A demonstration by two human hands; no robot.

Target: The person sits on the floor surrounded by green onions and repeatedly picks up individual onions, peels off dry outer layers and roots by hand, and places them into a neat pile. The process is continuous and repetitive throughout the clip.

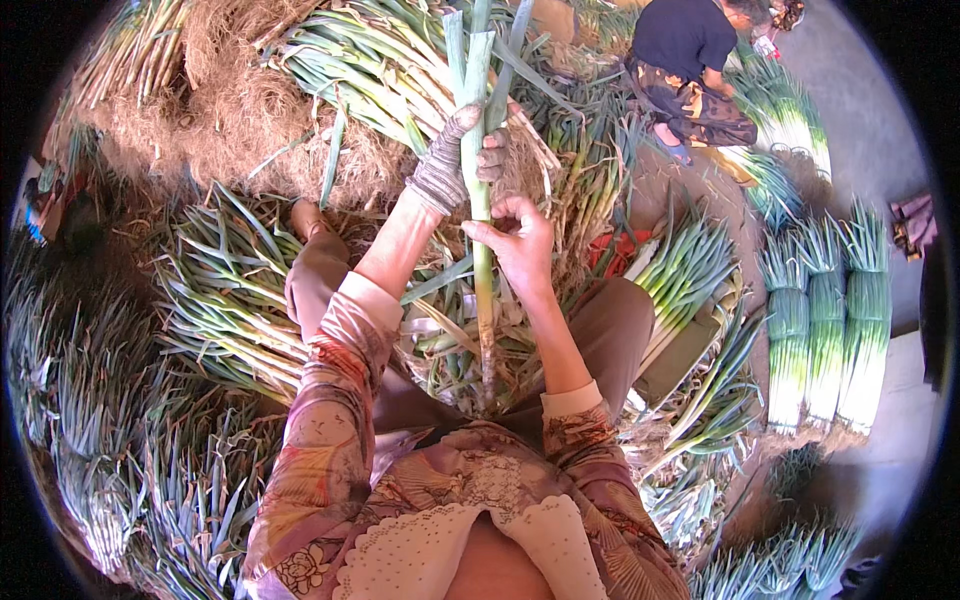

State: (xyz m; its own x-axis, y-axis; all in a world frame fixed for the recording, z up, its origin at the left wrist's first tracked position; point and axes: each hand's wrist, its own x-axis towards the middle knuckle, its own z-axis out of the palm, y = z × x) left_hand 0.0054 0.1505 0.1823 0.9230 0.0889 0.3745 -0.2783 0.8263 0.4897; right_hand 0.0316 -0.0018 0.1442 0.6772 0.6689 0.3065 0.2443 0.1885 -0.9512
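Note:
In the head view my left hand (450, 161), in a grey knitted glove, is closed around the upper part of a green onion stalk (482, 285). The stalk stands nearly upright in the picture, leaves at the top and its brownish lower end near my lap. My bare right hand (523, 236) is just below the glove, with thumb and fingertips at the stalk's right side and front; whether they pinch a layer of it I cannot tell. Peeled leaves and skins (435, 337) lie between my knees.
A large heap of unpeeled green onions (360, 67) with fibrous roots lies ahead. More stalks (232, 300) lie at my left, and trimmed ones (686, 262) at my right. Tied bundles (825, 322) stand farther right. Another person (682, 45) sits at the upper right.

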